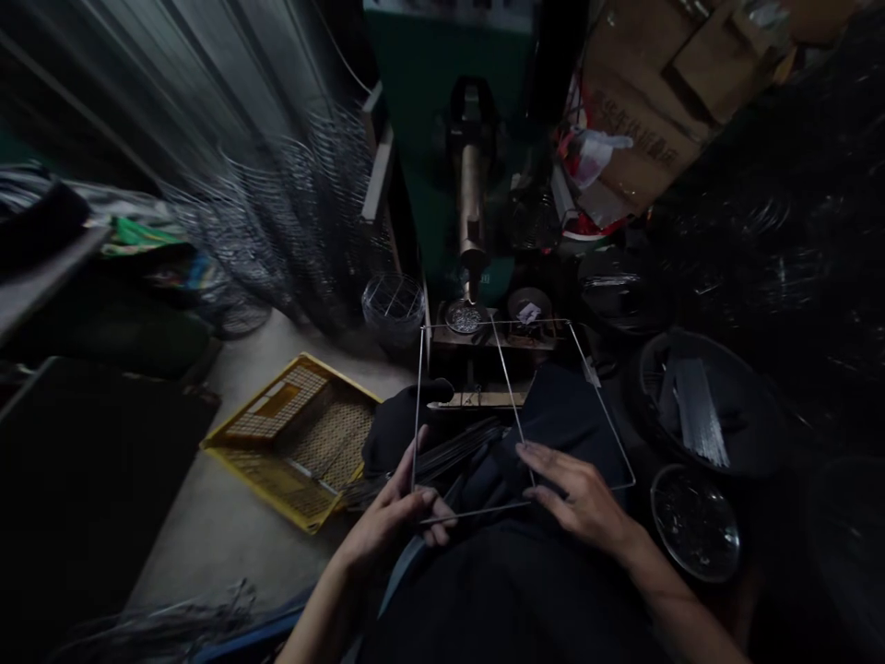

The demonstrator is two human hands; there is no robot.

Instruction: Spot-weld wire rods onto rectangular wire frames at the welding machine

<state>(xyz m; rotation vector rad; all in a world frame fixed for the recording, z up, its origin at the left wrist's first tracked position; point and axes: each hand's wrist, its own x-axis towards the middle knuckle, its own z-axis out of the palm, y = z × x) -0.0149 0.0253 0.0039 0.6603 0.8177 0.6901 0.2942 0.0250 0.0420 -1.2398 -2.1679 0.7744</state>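
Observation:
A rectangular metal wire frame [506,380] with a wire across its middle is held up over my lap. My left hand [407,507] grips its near left corner, thumb and fingers round the wire. At the middle wire's near end, my right hand [571,493] pinches the wire between thumb and fingers. The frame's far side reaches toward the metal arm of a machine [473,203], just above a small dish of bits [465,317]. Loose wire rods [460,447] lie across my lap beneath the frame.
A yellow plastic crate [297,443] stands tilted on the floor at left. Right of me are a black basin [750,415] with straight wires and a round dish of small parts [695,521]. Bundled wire rings [290,203] lean behind left; a cardboard box [643,120] sits back right.

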